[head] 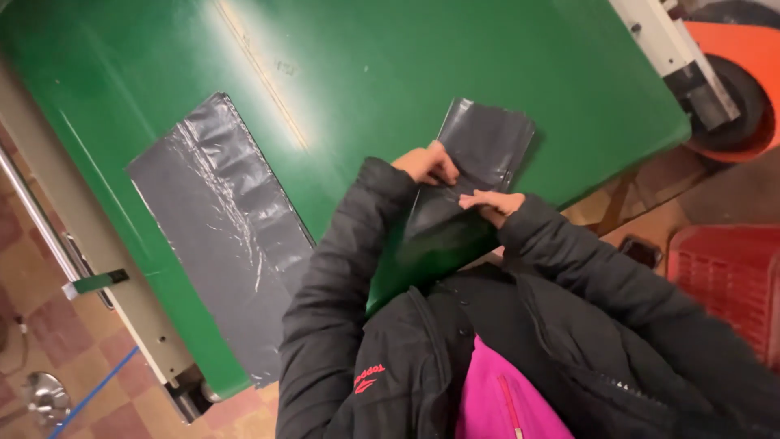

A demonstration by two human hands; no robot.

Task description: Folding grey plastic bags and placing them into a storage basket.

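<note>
A folded dark grey plastic bag (485,145) lies on the green table (390,65) close to its near edge. My left hand (426,163) pinches the bag's left edge with curled fingers. My right hand (491,203) presses flat on the bag's lower part, fingers pointing left. Both arms are in black puffy jacket sleeves. The part of the bag nearest me is hidden behind my sleeves.
A longer flat stack of dark grey plastic bags (223,228) lies on the table to the left, hanging over its edge. A red plastic crate (727,280) stands on the floor at right. An orange machine with a black wheel (735,89) sits at top right.
</note>
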